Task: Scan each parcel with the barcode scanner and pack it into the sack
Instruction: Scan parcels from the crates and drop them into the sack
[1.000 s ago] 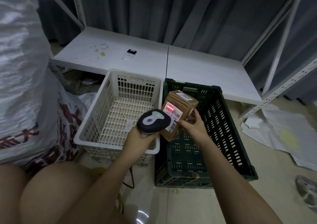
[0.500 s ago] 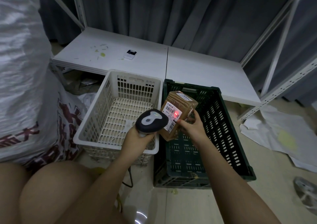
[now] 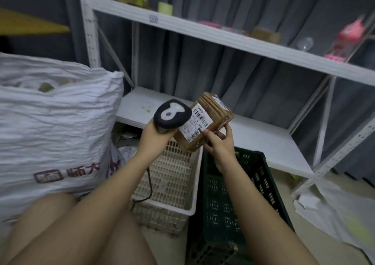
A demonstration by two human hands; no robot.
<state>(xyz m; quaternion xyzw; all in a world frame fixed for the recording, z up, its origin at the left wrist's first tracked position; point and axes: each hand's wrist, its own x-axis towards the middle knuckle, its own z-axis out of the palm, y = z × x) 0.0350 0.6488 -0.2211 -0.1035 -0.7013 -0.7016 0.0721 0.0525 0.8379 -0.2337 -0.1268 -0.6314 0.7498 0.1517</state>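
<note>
The parcel (image 3: 211,120) is brown, wrapped in glossy clear tape, with a white label (image 3: 197,122) printed in black barcode stripes. The scanner (image 3: 172,113) is black — its top carries a white keyhole-shaped patch with a dark dot. The sack (image 3: 54,126) is white and wrinkled, printed with dark reddish-brown characters and a boxed logo. One basket (image 3: 172,175) is cream-white with slotted walls; the crate (image 3: 233,199) beside it is dark green, also slotted. The shelf (image 3: 223,35) is white — pink, pale green and brown items sit on it, blurred. The curtain (image 3: 253,86) behind is dark grey-blue.
</note>
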